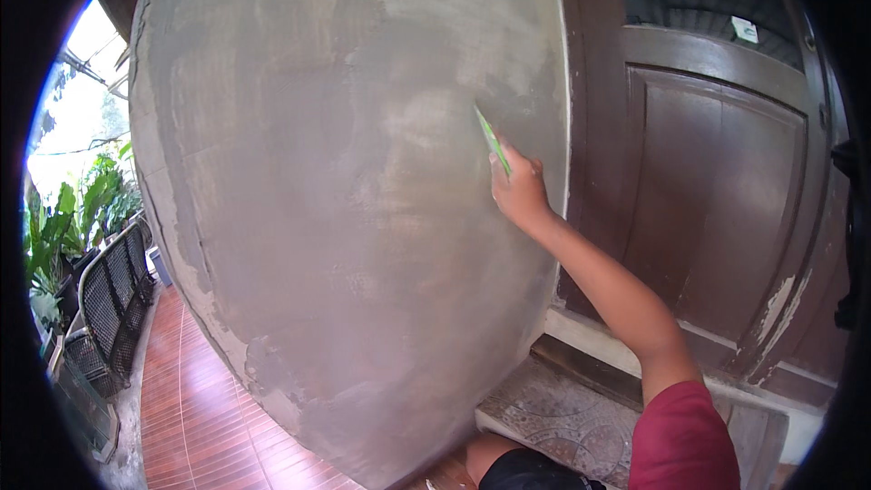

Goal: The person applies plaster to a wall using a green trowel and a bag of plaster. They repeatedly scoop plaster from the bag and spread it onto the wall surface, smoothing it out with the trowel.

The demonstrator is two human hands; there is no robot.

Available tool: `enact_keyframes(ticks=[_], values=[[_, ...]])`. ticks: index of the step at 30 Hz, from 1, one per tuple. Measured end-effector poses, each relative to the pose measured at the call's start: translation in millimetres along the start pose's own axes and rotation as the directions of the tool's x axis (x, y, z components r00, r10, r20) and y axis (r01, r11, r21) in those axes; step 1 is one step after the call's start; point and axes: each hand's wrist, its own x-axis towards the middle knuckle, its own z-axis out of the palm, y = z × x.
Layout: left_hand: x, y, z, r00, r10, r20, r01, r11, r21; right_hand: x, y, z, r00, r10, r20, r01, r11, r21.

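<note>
My right hand [523, 189] is closed round a thin green scraper [491, 139], held up against a grey plastered wall [299, 181]. The scraper's tip points up and to the left, at or close to the wall; whether it touches I cannot tell. Around it the plaster shows darker and lighter smeared patches. My right arm, in a red sleeve [682, 440], reaches up from the lower right. My left hand is out of the picture.
A brown panelled door [717, 200] in its frame stands right of the wall. Below it is a patterned step [572, 413]. At the left lie red floor tiles [195, 399], with a black mesh rack [116, 299] and potted plants [82, 218] beyond.
</note>
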Motion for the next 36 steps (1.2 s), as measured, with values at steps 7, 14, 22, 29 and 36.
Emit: enact_keyframes(ticks=[7,14,22,29,36], values=[[-0.3,-2.8,1.3,1.000,-0.008,-0.026,0.009,1.000,0.004,88.7,75.1,-29.8,0.916,-0.045,-0.399,0.008,0.995,-0.095],[2.1,-4.8,3.5,0.999,-0.005,-0.038,0.006,1.000,0.016,83.7,47.8,42.8,0.976,-0.102,-0.191,0.091,0.994,-0.064],[5.2,-4.8,0.5,0.999,-0.015,-0.050,0.016,1.000,0.014,34.1,44.3,-28.1,0.989,0.031,-0.146,-0.022,0.998,0.066],[1.8,-5.1,-6.7,0.999,-0.018,-0.049,0.018,1.000,0.002,103.7,106.3,-8.2,0.959,0.095,-0.266,-0.126,0.987,-0.100],[4.3,-2.1,7.5,0.995,-0.015,-0.097,0.017,1.000,0.024,55.8,42.4,48.4,0.924,-0.293,-0.246,0.317,0.946,0.064]])
